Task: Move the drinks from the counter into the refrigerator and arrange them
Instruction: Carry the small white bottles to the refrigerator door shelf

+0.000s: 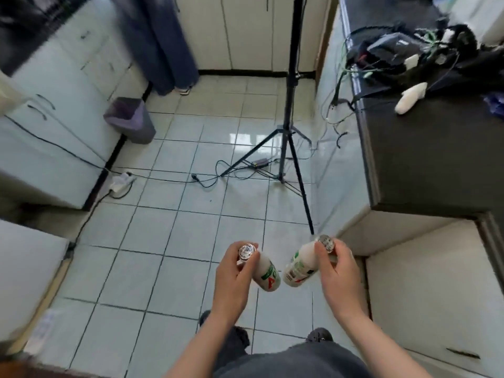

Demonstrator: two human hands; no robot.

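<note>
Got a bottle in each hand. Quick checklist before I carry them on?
1. Left hand grips left bottle near its top: ok.
2. Right hand grips right bottle near its top: ok.
3. Bottles apart, not touching: ok.
4. Walkway ahead: tripod and cables on the floor: not ok.
5. Refrigerator open and ready: cannot tell, none plainly in view.

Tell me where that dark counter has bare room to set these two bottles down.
The near half of the dark counter is bare, between its front corner and the white padded object. The far end is crowded with cables and black gear.
</note>
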